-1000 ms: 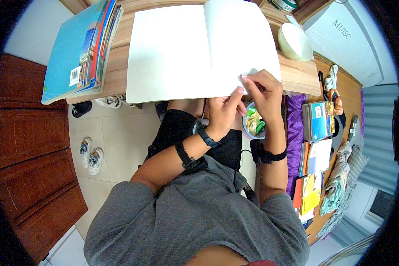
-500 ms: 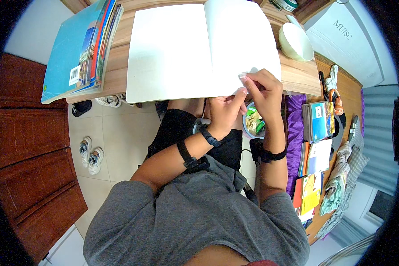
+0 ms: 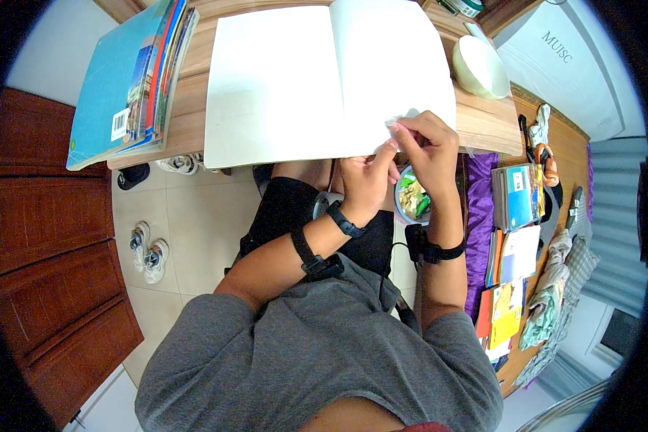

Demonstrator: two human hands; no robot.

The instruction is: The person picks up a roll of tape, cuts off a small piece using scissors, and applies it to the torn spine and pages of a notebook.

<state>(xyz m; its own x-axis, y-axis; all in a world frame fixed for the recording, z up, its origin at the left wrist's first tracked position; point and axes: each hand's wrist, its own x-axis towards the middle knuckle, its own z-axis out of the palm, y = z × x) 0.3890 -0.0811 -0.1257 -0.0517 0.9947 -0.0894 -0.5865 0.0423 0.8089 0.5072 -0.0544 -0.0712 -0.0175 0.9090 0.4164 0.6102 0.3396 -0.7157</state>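
Observation:
A large open book with blank white pages [image 3: 277, 86] lies on the table, its near edge at the table's front. Over the lower right corner of the right page, my right hand [image 3: 430, 144] has thumb and fingers pinched together. A small whitish, partly see-through piece [image 3: 391, 122] shows at its fingertips, too small to name. Just left of it and touching or nearly touching, my left hand [image 3: 367, 176] is closed at the book's near edge, thumb up and fingers curled. Whatever lies between those left fingers is hidden.
A stack of books [image 3: 115, 86] stands at the table's left end. A pale bowl [image 3: 480, 68] sits at the right. Below the table edge is a round bin [image 3: 412, 198] with wrappers. More books [image 3: 518, 198] lie at right beside purple cloth [image 3: 480, 230]. Sneakers [image 3: 151, 252] rest on the floor.
Both hands stay nearly in place at the book's lower right. The left thumb and the right fingertips have shifted very slightly. Nothing is seen taken up or let go.

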